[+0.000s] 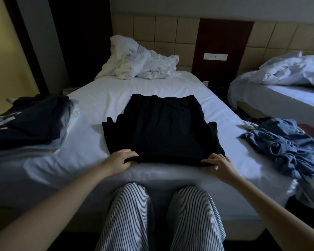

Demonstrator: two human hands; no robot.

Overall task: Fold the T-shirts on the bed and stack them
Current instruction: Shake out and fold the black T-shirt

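Left hand (119, 161) and right hand (218, 164) each pinch a near corner of the black T-shirt (161, 127), which lies flat beyond them on the bed (101, 95). Best lift both corners evenly to fold squarely.

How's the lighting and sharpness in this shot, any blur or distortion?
Head view: dim, bluish light; the shirt is a near-black mass with little fold detail; the bed edge nearest the camera looks smeared, and the wide lens curves that edge.
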